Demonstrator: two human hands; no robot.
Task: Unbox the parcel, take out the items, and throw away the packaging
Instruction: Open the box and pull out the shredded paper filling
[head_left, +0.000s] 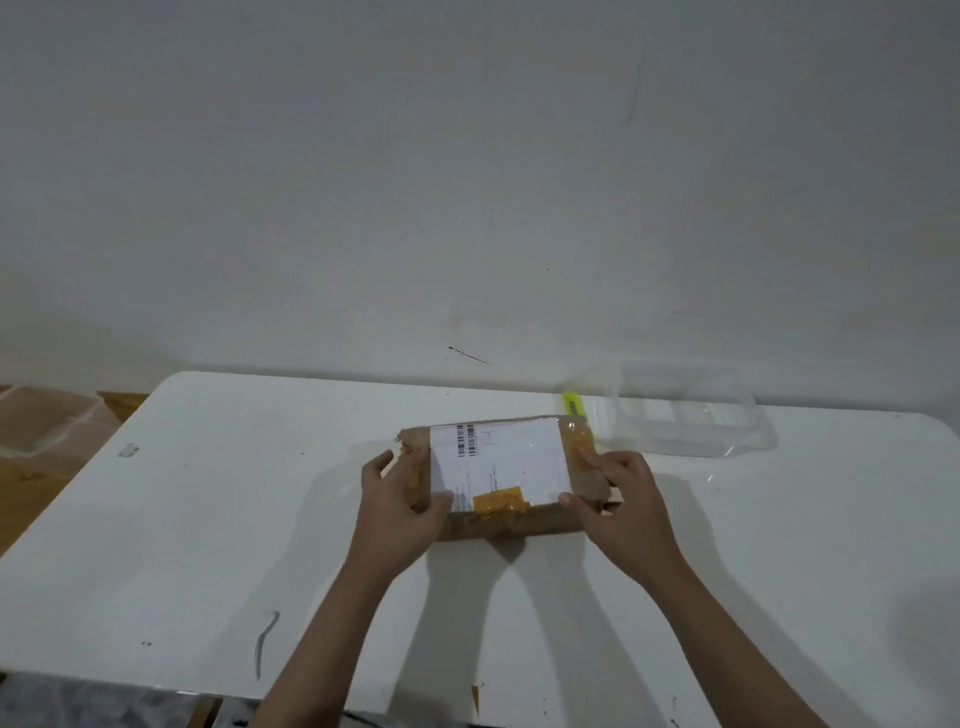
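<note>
Parcel (498, 475) sat mid-bench (208, 519), still taped. Left hand (402, 506) gripped its 9 o'clock end, right hand (618, 506) its 3 o'clock end. Best: hold steady, fetch yellow cutter (573, 404) at 1 o'clock, slit tape shallow.

Taped brown parcel (498, 475) on white table (208, 519), left hand (400, 501) and right hand (621, 501) gripping its ends.

Head view, close, looking forward-down over table (208, 519).
</note>
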